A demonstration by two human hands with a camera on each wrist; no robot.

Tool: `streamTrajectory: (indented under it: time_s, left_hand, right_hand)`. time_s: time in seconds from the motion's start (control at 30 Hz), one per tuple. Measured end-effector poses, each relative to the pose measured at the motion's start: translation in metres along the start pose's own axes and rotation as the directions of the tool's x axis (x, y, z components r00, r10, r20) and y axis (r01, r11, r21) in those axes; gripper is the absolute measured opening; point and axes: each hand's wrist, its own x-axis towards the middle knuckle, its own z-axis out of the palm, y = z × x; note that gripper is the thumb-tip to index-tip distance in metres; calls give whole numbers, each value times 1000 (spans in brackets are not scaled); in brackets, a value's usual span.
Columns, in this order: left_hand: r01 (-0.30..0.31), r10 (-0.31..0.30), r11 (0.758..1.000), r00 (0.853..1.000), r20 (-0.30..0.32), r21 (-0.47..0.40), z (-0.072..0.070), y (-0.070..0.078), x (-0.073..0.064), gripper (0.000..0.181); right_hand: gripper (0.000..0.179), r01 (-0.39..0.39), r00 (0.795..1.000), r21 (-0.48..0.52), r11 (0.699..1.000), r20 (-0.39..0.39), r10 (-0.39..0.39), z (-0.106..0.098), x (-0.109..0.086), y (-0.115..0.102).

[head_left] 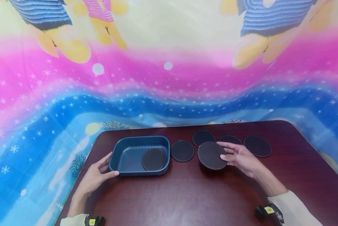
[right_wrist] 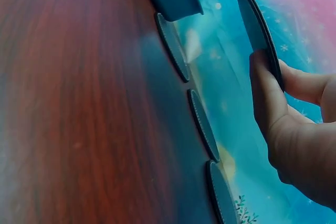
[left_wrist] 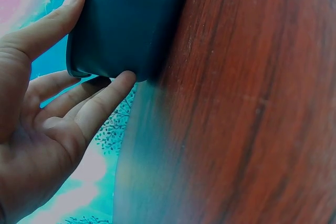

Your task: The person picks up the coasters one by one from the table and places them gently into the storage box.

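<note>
My right hand [head_left: 242, 158] pinches a dark round coaster [head_left: 212, 155] between thumb and fingers at its right edge. In the right wrist view that coaster [right_wrist: 257, 30] is tilted and raised off the table. My left hand [head_left: 95, 175] holds the left end of a blue-green rectangular container [head_left: 140, 172], thumb at the near corner and fingers along the left side. The left wrist view shows thumb and fingers on either side of the container's end wall [left_wrist: 126, 24]. Inside the container, toward its right end, lies another coaster [head_left: 153, 159].
Several more coasters lie on the dark red-brown table [head_left: 171, 201]: one coaster [head_left: 182, 151] beside the container, another [head_left: 203, 138] behind the raised one, one [head_left: 230, 140] partly behind the right hand, and one [head_left: 257, 146] farther right. A patterned cloth [head_left: 169, 81] hangs behind the table.
</note>
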Motion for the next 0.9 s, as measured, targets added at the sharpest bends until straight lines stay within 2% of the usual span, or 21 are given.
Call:
streamTrajectory:
  time_s: [0.23,0.67,0.9]
  left_hand:
    - [1,-1,1000,1000,-2,8,0,0,0,92]
    - [10,-10,1000,1000,6,4,1,2,1,92]
    - [12,-12,1000,1000,3,-1,0,3,-1,93]
  right_hand:
    - [77,-1,999,3,1000,-35,1,3,4,-6]
    - [75,16,996,-22,1000,-87,-18,21,17,-11]
    - [75,42,995,24,999,-92,-39,33,28,-16]
